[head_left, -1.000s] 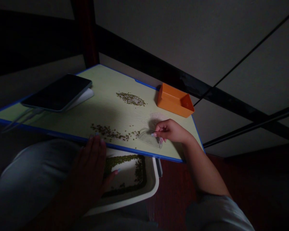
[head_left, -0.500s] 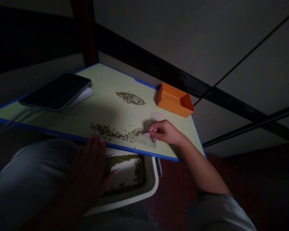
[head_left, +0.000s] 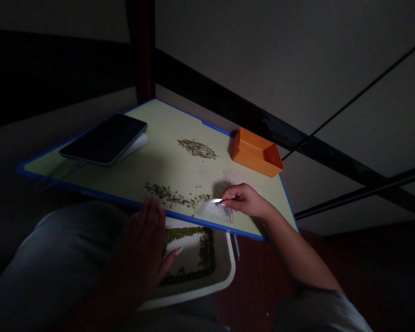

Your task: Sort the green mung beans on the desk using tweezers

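My right hand (head_left: 242, 200) pinches the rim of a clear, half-round plastic piece (head_left: 212, 213) between thumb and fingers. The piece rests on or just above the pale board (head_left: 183, 173), near its blue front edge, and catches light along its top. Beside it, a loose strip of small dark green beans or seeds (head_left: 173, 195) runs to the left. My left hand (head_left: 143, 242) is stretched flat, fingertips at the board's front edge, thumb apart over a white tray (head_left: 231, 267). Green seeds (head_left: 188, 232) line the tray's inside; my left hand hides its left part.
Farther back on the board lies a pile of mixed green and pale grains (head_left: 197, 149). A pale patch of grains (head_left: 237, 175) sits behind my right hand. An orange box (head_left: 257, 154) stands at the back right, a dark tablet (head_left: 105, 138) on the left.
The whole scene has shifted slightly right and down in view. The clear piece now shines brighter along its upper rim. Both hands keep nearly the same places relative to the board.
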Available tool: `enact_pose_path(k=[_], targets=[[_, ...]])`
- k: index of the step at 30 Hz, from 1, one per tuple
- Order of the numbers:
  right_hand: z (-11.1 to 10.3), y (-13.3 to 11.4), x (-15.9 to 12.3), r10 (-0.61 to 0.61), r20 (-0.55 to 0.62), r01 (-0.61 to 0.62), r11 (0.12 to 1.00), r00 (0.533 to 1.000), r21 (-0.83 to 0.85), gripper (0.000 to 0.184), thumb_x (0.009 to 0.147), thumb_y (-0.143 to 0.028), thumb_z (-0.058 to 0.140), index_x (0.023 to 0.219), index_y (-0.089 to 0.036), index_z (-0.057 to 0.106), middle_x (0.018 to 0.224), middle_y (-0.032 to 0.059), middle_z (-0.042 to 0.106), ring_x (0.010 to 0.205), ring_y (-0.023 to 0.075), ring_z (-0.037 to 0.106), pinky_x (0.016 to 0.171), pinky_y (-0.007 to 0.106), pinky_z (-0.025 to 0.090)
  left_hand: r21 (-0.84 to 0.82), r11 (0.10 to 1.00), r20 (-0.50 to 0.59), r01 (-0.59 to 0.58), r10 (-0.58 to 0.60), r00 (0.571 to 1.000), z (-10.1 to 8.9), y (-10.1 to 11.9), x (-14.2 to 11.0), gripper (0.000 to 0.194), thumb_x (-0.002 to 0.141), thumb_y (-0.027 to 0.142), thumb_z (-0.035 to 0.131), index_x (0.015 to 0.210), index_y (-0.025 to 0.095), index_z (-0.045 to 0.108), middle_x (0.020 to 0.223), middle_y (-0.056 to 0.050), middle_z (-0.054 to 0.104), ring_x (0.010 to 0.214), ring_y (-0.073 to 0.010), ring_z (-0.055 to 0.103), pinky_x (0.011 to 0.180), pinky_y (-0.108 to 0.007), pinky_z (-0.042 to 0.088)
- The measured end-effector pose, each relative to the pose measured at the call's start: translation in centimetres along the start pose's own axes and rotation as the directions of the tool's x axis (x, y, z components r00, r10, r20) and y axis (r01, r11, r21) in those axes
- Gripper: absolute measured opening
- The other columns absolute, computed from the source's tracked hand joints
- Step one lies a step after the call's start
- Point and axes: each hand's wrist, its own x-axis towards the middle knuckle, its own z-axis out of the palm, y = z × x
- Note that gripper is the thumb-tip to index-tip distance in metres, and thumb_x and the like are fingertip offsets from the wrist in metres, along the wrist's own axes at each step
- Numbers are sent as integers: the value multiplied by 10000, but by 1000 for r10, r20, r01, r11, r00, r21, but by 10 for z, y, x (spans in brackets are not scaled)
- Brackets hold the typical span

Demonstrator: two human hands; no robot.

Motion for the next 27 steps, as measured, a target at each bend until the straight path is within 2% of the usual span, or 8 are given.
enact_pose_path(k=[5,12,16,20,23,25,27], targets=[[4,-3,4,-13,-49,6,988,999,-153,354,805,-482,656,726,-139,614,602,-17,543,548,86,462,526,214,356,-12,1000,-3,24,-24,1000,0,1,-1,872,776,500,486,1434,55,127,1529,-243,284,1447,-354,222,1101,-513,346],[8,-26,5,51,-43,-54,995,998,-78,406,774,-547,664,720,-154,577,578,-8,578,524,103,524,542,230,411,-68,993,13,97,-97,995,-1,5,-1,865,775,577,445,1441,111,151,1547,-166,282,1458,-295,213,1148,-477,277],[8,-38,12,37,-33,-41,990,999,-138,415,789,-558,642,717,-158,560,572,-17,551,521,102,512,533,226,398,-90,990,7,108,-108,994,-3,4,-2,827,793,581,402,1443,133,153,1546,-137,293,1455,-268,228,1151,-473,261],[3,-48,32,-100,-141,46,939,985,-342,410,886,-553,509,725,-176,518,608,-23,510,563,107,472,540,227,373,-96,990,-15,106,-108,994,-4,1,-2,797,801,594,378,1442,168,172,1545,-117,304,1455,-253,232,1146,-469,258],[0,-57,59,-276,-214,123,835,937,-536,431,961,-511,361,721,-183,503,690,15,526,666,144,495,641,274,417,-86,989,-45,119,-123,991,-3,-3,-2,808,782,610,401,1430,161,225,1554,-152,269,1467,-296,184,1139,-494,254],[2,-64,80,-400,-177,209,749,899,-629,411,981,-457,329,776,-175,548,755,54,565,770,183,521,753,331,445,-73,990,-61,118,-123,991,-3,-5,-3,807,784,605,397,1427,147,230,1545,-164,288,1465,-293,192,1140,-494,247],[7,-72,103,-484,-84,309,672,871,-673,348,990,-368,336,838,-176,583,892,93,643,928,208,542,918,389,419,-57,992,-71,111,-115,991,-3,-8,-4,812,783,609,393,1429,147,224,1534,-156,322,1458,-283,214,1142,-492,243]])
